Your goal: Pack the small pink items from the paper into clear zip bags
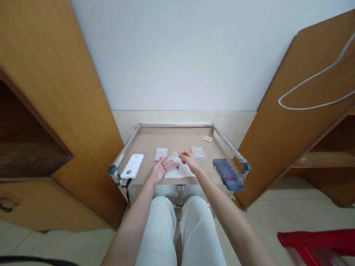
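A thin clear plastic bag [174, 159] is spread between my two hands above the table. My left hand [159, 171], palm partly turned up, has its thumb and fingers on the bag's left side. On the other side, my right hand [189, 161] pinches the bag near its upper right edge. Beneath them lies a white sheet [180, 173]. A small reddish and greenish item [178, 167] shows near the bag's lower edge; whether it is inside the bag I cannot tell. Stacks of clear plastic bags lie behind my left hand [161, 154] and behind my right hand [197, 152].
A white power bank [132, 167] with a black cable lies at the table's left. A small tan paper packet [208, 139] is at the back right, and a blurred-out dark item [229, 174] at the right edge. A metal rail [177, 125] borders the table; wooden cabinets [94, 111] flank it.
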`<state>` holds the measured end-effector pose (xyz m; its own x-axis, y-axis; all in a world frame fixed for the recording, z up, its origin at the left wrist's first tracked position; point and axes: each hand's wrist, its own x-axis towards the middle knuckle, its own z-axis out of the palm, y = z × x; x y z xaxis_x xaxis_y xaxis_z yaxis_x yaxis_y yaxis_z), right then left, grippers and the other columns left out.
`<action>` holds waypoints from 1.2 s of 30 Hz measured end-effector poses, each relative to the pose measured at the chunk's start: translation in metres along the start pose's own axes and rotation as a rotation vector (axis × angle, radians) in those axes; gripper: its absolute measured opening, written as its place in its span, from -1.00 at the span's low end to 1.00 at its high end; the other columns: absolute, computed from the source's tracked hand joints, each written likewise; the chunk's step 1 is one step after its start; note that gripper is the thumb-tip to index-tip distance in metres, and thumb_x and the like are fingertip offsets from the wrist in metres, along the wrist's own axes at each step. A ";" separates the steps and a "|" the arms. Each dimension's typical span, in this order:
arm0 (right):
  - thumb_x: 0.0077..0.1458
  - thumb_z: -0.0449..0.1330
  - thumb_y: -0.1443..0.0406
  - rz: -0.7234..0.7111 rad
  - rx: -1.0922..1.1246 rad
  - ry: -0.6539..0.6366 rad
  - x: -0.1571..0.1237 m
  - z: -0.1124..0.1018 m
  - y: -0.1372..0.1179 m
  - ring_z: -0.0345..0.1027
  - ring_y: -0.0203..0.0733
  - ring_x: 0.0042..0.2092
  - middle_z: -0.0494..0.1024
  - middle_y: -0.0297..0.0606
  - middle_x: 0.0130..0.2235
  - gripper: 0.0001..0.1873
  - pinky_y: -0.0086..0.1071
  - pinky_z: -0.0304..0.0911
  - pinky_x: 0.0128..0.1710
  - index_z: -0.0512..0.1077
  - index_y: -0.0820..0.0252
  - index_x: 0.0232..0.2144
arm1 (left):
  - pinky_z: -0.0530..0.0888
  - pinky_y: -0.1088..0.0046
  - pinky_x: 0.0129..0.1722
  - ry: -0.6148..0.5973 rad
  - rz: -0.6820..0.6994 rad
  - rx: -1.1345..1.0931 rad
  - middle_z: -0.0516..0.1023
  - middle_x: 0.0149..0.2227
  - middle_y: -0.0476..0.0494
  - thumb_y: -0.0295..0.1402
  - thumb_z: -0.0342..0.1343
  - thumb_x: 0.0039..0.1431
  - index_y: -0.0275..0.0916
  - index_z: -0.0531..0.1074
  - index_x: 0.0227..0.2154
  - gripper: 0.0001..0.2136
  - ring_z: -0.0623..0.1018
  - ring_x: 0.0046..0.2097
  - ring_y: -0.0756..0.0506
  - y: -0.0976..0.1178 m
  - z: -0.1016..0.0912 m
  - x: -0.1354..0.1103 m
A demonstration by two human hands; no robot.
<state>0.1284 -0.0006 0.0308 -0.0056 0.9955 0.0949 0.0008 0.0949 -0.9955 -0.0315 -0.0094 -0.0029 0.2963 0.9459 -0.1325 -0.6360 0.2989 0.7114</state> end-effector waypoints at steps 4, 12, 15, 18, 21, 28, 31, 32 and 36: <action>-0.24 0.09 0.30 0.028 -0.073 -0.215 -0.007 0.002 -0.002 0.00 -0.48 -0.65 0.25 -0.46 -0.64 -0.88 -0.54 -0.09 -0.68 0.33 0.26 -0.56 | 0.40 0.44 -0.27 0.016 0.045 0.106 0.53 -0.41 -0.17 -0.37 0.10 -0.07 -0.35 0.39 -0.38 -0.83 0.51 -0.33 -0.05 -0.004 -0.001 0.002; -0.18 0.11 0.20 -0.007 -0.105 -0.134 -0.016 0.006 0.010 0.04 -0.46 -0.67 0.24 -0.47 -0.68 -0.77 -0.54 -0.05 -0.68 0.32 0.28 -0.48 | 0.38 0.56 -0.34 0.020 0.119 0.180 0.52 -0.50 -0.05 -0.40 0.23 -0.27 -0.33 0.40 -0.52 -0.82 0.49 -0.44 0.05 -0.011 -0.004 0.005; -0.17 0.10 0.16 -0.033 -0.124 -0.135 -0.017 0.003 0.016 0.02 -0.46 -0.68 0.20 -0.46 -0.73 -0.75 -0.54 -0.07 -0.68 0.27 0.26 -0.65 | 0.39 0.55 -0.34 0.026 0.122 0.189 0.50 -0.53 -0.04 -0.40 0.24 -0.28 -0.33 0.40 -0.53 -0.82 0.49 -0.44 0.05 -0.010 -0.005 0.005; -0.17 0.09 0.17 -0.053 -0.156 -0.114 -0.018 0.001 0.019 -0.01 -0.47 -0.69 0.18 -0.47 -0.75 -0.72 -0.54 -0.11 -0.68 0.22 0.24 -0.72 | 0.40 0.50 -0.29 0.007 0.132 0.194 0.49 -0.55 -0.04 -0.41 0.25 -0.29 -0.34 0.39 -0.59 -0.83 0.49 -0.43 0.03 -0.010 -0.005 0.006; -0.18 0.09 0.17 -0.042 -0.180 -0.118 -0.018 -0.001 0.018 -0.02 -0.46 -0.69 0.18 -0.47 -0.75 -0.73 -0.53 -0.13 -0.68 0.22 0.23 -0.73 | 0.40 0.47 -0.27 -0.008 0.134 0.196 0.48 -0.57 -0.04 -0.42 0.25 -0.30 -0.35 0.38 -0.63 -0.84 0.49 -0.43 0.02 -0.011 -0.006 0.007; -0.18 0.10 0.17 -0.023 -0.183 -0.162 -0.021 -0.002 0.012 -0.03 -0.46 -0.69 0.17 -0.47 -0.77 -0.71 -0.53 -0.15 -0.68 0.20 0.23 -0.74 | 0.40 0.54 -0.37 -0.010 0.125 0.227 0.47 -0.58 -0.04 -0.42 0.23 -0.28 -0.34 0.40 -0.61 -0.86 0.48 -0.47 0.04 -0.010 -0.007 0.007; -0.16 0.09 0.15 -0.029 -0.160 -0.152 -0.020 -0.002 0.015 -0.01 -0.46 -0.70 0.18 -0.47 -0.77 -0.70 -0.53 -0.13 -0.68 0.20 0.22 -0.73 | 0.39 0.53 -0.39 -0.044 0.097 0.243 0.49 -0.54 -0.07 -0.40 0.22 -0.25 -0.34 0.41 -0.57 -0.86 0.49 -0.45 0.02 -0.010 -0.007 0.007; -0.16 0.09 0.14 -0.034 -0.153 -0.142 -0.019 -0.002 0.016 -0.01 -0.46 -0.70 0.18 -0.47 -0.78 -0.69 -0.53 -0.12 -0.68 0.21 0.22 -0.73 | 0.39 0.54 -0.39 -0.050 0.093 0.244 0.49 -0.54 -0.07 -0.39 0.21 -0.24 -0.34 0.41 -0.56 -0.86 0.49 -0.44 0.02 -0.010 -0.007 0.007; -0.15 0.09 0.09 -0.049 -0.135 -0.097 -0.018 -0.003 0.022 -0.01 -0.45 -0.71 0.20 -0.46 -0.78 -0.66 -0.52 -0.12 -0.69 0.25 0.23 -0.70 | 0.38 0.56 -0.43 -0.027 0.100 0.229 0.47 -0.55 -0.05 -0.39 0.20 -0.23 -0.33 0.40 -0.55 -0.86 0.48 -0.45 0.03 -0.011 -0.009 0.007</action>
<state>0.1312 -0.0166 0.0069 -0.1049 0.9851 0.1365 0.1326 0.1499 -0.9798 -0.0290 -0.0046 -0.0179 0.2606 0.9647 -0.0377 -0.4860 0.1649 0.8582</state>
